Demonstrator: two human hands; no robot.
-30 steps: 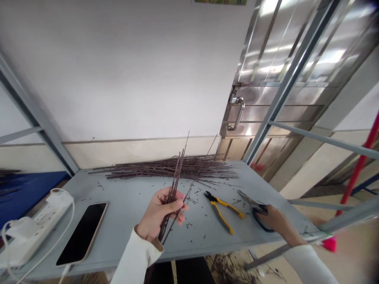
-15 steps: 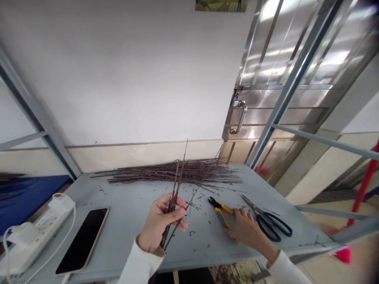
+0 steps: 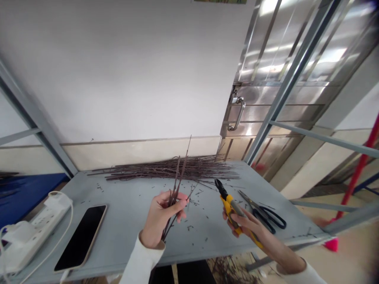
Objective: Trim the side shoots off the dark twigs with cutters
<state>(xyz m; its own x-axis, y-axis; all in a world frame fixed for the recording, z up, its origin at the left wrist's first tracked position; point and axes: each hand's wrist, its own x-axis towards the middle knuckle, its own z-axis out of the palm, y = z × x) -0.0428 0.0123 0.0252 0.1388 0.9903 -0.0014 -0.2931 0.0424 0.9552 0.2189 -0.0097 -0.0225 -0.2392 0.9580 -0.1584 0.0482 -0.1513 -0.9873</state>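
Several thin brown twigs (image 3: pixel 179 179) stand nearly upright in my left hand (image 3: pixel 162 216), which is closed around them. Their lower ends stick out below the palm, and a forked side twig leans right from the fingers. My right hand (image 3: pixel 251 228) grips yellow-and-grey cutting pliers (image 3: pixel 230 207) above the table; the dark jaws point up and left and look closed. Between the two hands is a gap over the tabletop. Scissors (image 3: pixel 262 212) with dark handles lie beside my right hand, partly hidden behind it.
A long pile of twigs (image 3: pixel 160 169) lies along the back of the grey table (image 3: pixel 127 236), with small clippings scattered in front. At left are a phone (image 3: pixel 81 238) and a white power strip (image 3: pixel 38 228) with cables. Metal posts (image 3: pixel 266 130) rise at both sides. More twigs lie below.
My right hand has lifted the pliers off the table and now grips them with the jaws turned upward. My left hand still holds the twigs in about the same place.
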